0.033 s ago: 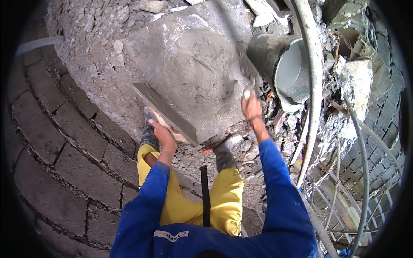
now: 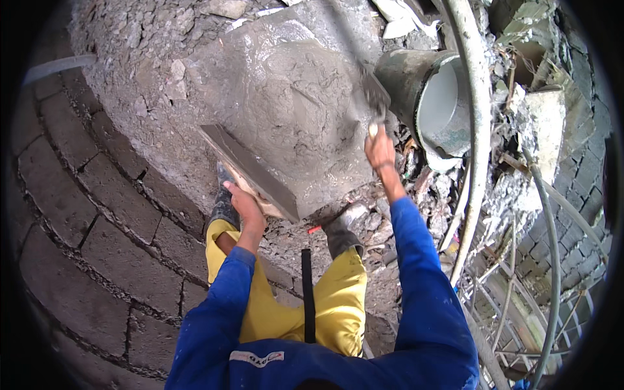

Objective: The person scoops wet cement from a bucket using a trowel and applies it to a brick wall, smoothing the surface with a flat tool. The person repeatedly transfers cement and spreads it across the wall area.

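My left hand (image 2: 246, 207) is closed on the near side of a long rectangular plasterer's float (image 2: 252, 170), a tilted board with a grey face toward the mortar. My fingers are partly hidden behind it. Wet grey mortar (image 2: 296, 107) lies in a spread heap on a flat slab just beyond the float. To the right of the heap, my right hand (image 2: 380, 155) grips the pale handle of a trowel (image 2: 375, 91). Its blade, slightly blurred, points away from me between the mortar's right edge and a bucket.
The grimy bucket (image 2: 422, 91) lies tipped on its side, its mouth to the right. A thick pale hose (image 2: 478, 130) curves past it over rubble (image 2: 416, 221). At left runs a block wall (image 2: 84, 188); thinner pipes (image 2: 549, 227) and a metal grid stand at lower right.
The trowel blade has shifted slightly and looks less smeared than before. My right hand has moved a little toward me, while my left hand and the float stay almost still.
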{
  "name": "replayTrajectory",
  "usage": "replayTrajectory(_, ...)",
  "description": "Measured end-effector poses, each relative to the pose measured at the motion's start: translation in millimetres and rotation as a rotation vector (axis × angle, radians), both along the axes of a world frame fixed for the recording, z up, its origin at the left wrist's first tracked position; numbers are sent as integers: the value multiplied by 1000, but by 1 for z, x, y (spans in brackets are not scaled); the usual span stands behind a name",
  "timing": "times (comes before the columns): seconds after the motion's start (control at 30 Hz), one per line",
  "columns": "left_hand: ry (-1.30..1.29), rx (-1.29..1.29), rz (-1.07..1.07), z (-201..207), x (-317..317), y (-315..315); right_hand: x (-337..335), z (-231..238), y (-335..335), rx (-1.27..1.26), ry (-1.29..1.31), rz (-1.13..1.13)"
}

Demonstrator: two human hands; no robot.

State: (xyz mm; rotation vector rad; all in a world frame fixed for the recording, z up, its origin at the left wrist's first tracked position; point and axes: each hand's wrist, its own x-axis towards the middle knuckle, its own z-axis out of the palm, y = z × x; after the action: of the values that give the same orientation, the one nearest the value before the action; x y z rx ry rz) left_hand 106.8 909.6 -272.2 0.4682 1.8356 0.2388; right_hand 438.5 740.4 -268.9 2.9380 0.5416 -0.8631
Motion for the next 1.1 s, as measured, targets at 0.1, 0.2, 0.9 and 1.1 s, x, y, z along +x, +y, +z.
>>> replayTrajectory(0.1,-44,44,4,11,9,-2,63,-77,37,-42,-33,-120)
replayTrajectory(0.2,-179,133,59,4,0,-12,59,-109,55,187,36,-95)
replayTrajectory(0.9,-2,219,-119,-15,31,-10,-92,-93,-175,282,574,-620)
replayTrajectory(1.1,2,226,-122,-19,21,6,-104,-60,-23,555,949,-653)
